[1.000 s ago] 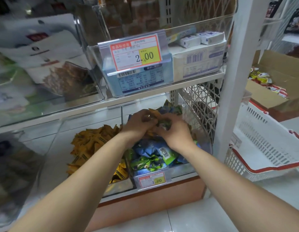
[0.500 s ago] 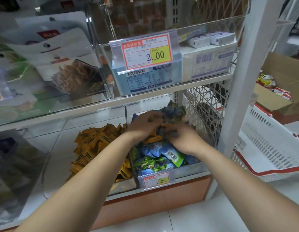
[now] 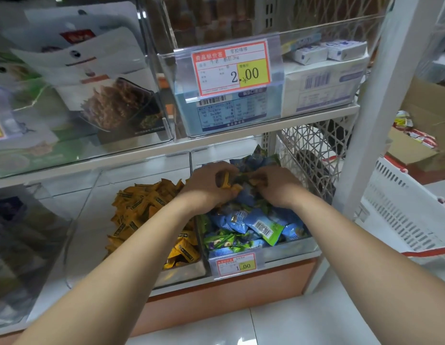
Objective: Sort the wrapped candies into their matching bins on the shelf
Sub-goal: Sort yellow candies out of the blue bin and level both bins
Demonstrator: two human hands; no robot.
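Two clear bins stand side by side on the lower shelf. The left bin holds a heap of yellow wrapped candies. The right bin holds blue and green wrapped candies. Both my hands are inside the right bin, on top of the pile. My left hand grips several yellow candies. My right hand has its fingers curled round a yellow candy among the blue ones.
A price tag reading 1.00 hangs on the right bin's front. The upper shelf carries a clear bin with boxes and a 2.00 tag. A white post and a white basket stand right.
Both hands have stayed in the right bin, shifting slightly among the candies. The camera has moved closer and a little left.
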